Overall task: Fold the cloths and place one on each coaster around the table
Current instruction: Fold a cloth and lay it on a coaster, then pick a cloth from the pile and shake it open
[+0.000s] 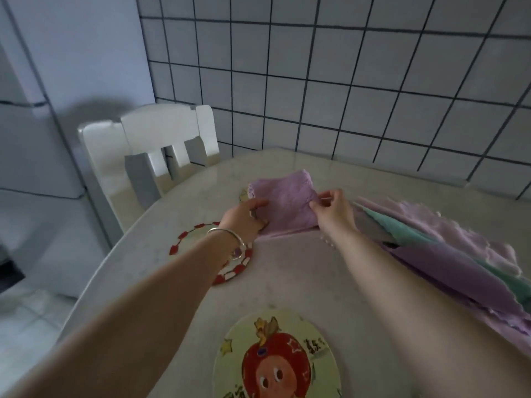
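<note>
A folded lilac cloth (283, 201) lies at the far side of the table, over a coaster (244, 194) whose yellowish edge peeks out at its left. My left hand (247, 215) pinches the cloth's left edge. My right hand (333, 209) pinches its right edge. A round coaster with a red-and-white rim (184, 241) lies under my left wrist. Close to me lies a coaster with a red cartoon face (275, 357). A pile of unfolded lilac, purple and teal cloths (448, 251) spreads along the right.
The pale marble table (287, 274) has a rounded left edge. A white chair (152, 145) stands at its far left corner. A white tiled wall (344, 81) runs behind the table. A silver bangle (230, 239) is on my left wrist.
</note>
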